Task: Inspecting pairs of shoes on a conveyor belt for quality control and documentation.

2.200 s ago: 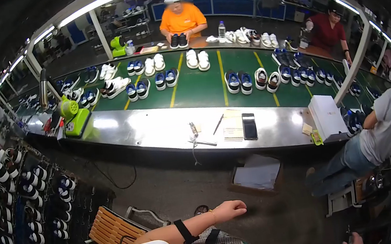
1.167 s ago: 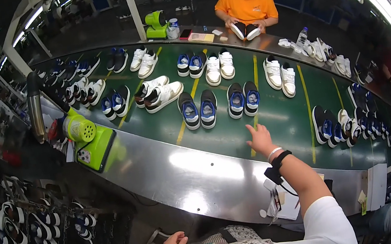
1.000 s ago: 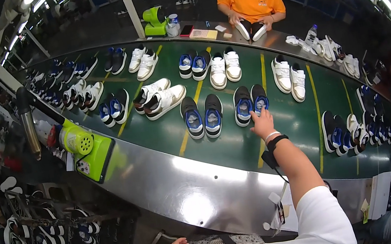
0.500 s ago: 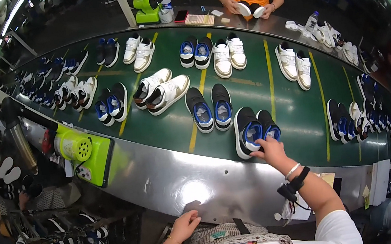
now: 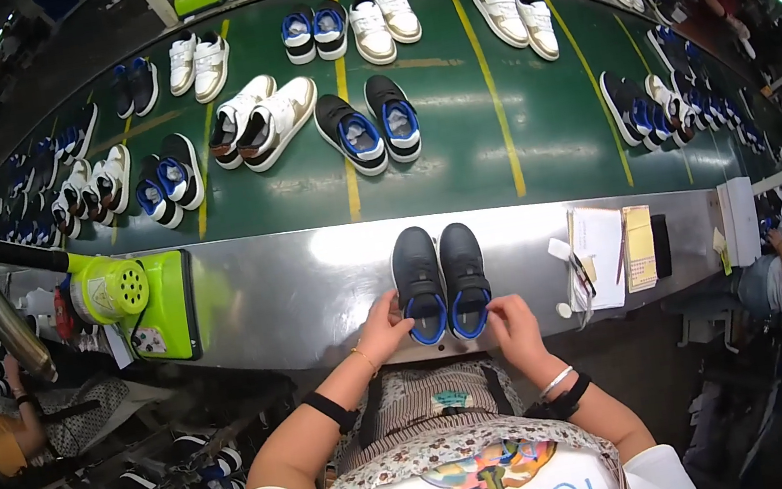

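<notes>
Charcoal, blue-lined low strap shoes (image 5: pixel 417 269) between left hand (image 5: pixel 385 329) and right hand (image 5: pixel 514 325) | long axes pointing away | equally near, fingers curled at heels, grip unclear

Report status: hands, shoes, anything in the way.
Left hand, right hand at outer heel sides of dark shoes. Pair upright on metal counter. Papers right, green machine left, both apart.
</notes>
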